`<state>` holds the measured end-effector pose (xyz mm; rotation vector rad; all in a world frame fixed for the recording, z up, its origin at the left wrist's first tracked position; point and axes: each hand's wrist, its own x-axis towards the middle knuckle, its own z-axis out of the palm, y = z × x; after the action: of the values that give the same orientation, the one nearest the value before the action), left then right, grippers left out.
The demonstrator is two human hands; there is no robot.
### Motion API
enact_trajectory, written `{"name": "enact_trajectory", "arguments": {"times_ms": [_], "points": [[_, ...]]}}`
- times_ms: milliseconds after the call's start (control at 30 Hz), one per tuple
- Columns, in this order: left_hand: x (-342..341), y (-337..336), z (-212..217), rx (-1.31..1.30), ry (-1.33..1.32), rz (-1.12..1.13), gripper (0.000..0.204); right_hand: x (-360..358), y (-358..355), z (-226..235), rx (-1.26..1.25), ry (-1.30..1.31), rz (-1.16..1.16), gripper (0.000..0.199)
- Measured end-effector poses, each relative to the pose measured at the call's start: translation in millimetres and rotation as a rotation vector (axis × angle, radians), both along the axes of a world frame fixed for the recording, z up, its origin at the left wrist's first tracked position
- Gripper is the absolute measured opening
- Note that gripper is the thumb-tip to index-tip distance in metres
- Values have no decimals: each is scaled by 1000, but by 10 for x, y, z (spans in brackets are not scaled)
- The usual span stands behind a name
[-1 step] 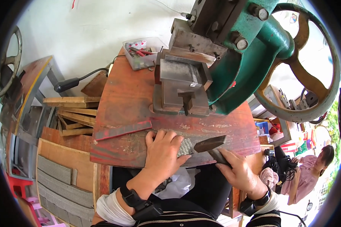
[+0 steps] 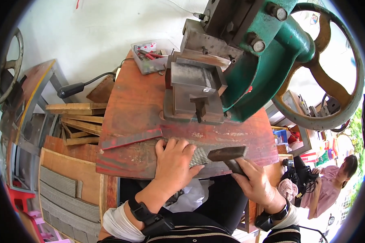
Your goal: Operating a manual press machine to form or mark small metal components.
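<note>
At the front edge of the worn red-brown table, my left hand (image 2: 175,162) is bent over a small grey piece with a ridged grid surface (image 2: 199,158). My thumb and fingers press around its left side, and they hide that part of it. A hammer (image 2: 228,154) is gripped by its handle in my right hand (image 2: 256,182). Its dark metal head is just right of the grey piece; whether they touch, I cannot tell. Left of my left hand, a red-edged flat bar (image 2: 132,139) lies slantwise on the tabletop.
A green hand press (image 2: 247,93) with a large handwheel (image 2: 359,77) stands behind my hands. Beyond it is a clear plastic box (image 2: 150,67) with tools. Ridged grey strips lie in a wooden tray (image 2: 56,162) at left. A person (image 2: 326,184) sits at far right.
The hammer head has tipped, its right end now lower and turned slightly further right. My left hand and the grey piece have stayed in place.
</note>
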<state>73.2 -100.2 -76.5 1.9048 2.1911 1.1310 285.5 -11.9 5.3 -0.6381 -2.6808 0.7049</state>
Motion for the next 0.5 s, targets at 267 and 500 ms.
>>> {"name": "enact_trajectory", "arguments": {"times_ms": [267,500], "points": [[9,2,10,-2,-10,1,51,-62,-128,13,361,-156,-32,50],[3,1,15,-41,-13,4,52,-104,-158,121,390,-45,-57,49]]}}
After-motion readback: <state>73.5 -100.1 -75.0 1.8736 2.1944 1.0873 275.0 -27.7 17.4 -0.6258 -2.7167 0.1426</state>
